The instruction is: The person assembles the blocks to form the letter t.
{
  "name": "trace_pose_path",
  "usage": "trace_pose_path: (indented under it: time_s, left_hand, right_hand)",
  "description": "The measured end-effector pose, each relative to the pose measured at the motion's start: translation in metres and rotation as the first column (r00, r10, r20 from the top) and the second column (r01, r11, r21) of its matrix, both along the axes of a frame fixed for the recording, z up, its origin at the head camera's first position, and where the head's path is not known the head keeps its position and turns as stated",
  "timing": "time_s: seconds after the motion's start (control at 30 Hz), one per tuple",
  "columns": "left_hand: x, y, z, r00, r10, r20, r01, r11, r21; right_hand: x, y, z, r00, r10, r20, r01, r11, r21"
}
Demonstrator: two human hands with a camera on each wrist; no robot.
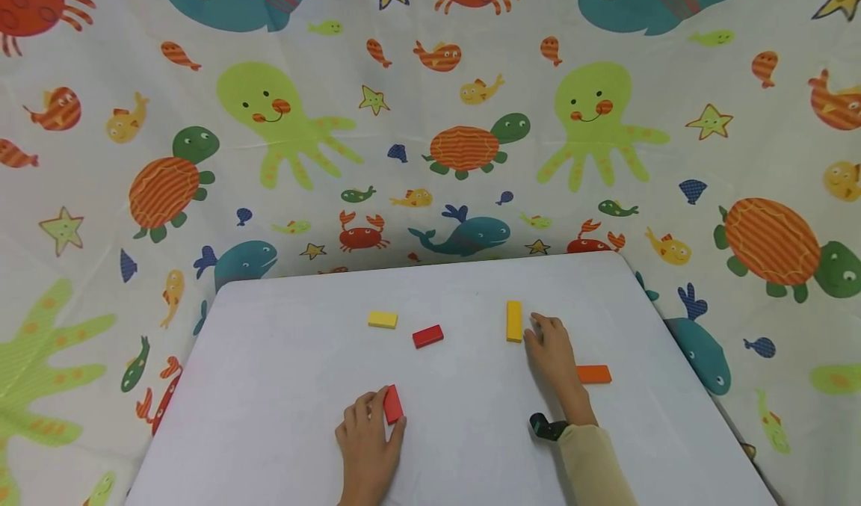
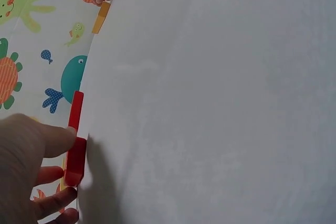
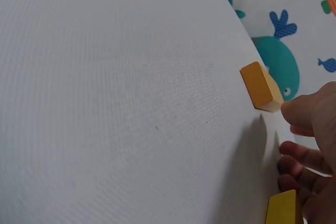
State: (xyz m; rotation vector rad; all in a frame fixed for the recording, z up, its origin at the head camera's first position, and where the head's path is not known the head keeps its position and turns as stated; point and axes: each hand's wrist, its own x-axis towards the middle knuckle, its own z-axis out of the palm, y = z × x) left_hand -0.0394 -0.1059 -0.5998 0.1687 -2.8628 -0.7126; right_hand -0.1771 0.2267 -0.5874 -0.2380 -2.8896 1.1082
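In the head view my left hand (image 1: 368,439) pinches a small red block (image 1: 393,404) between thumb and fingers near the table front. The left wrist view shows the thumb at one end of this red block (image 2: 76,161) and the fingers below. My right hand (image 1: 553,356), fingers loosely bent, lies just right of an amber-yellow block (image 1: 514,321) without gripping it. In the right wrist view the thumb is close to the amber block (image 3: 257,86). A yellow block (image 3: 283,208) shows beside the fingers at the bottom edge; the head view does not clearly show it.
Farther back lie another red block (image 1: 427,336) and a pale yellow block (image 1: 383,320). Right of my right forearm is an orange block (image 1: 594,374), partly covered by it. The white table (image 1: 282,386) ends at a hanging cloth (image 1: 403,117) printed with sea animals.
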Motion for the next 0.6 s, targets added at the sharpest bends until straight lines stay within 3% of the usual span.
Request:
trace_pose_path:
  time_s: [0.37,0.6]
  left_hand:
    - [0.0,0.0,0.002,1.0,-0.001,0.005,0.001,1.0,0.003]
    - [0.0,0.0,0.003,1.0,0.001,0.021,-0.001,1.0,0.007]
  right_hand:
    - [-0.003,-0.006,0.003,0.999,0.049,0.013,-0.049,0.999,0.006]
    - [-0.005,-0.013,0.0,0.999,0.037,0.008,-0.037,0.998,0.043]
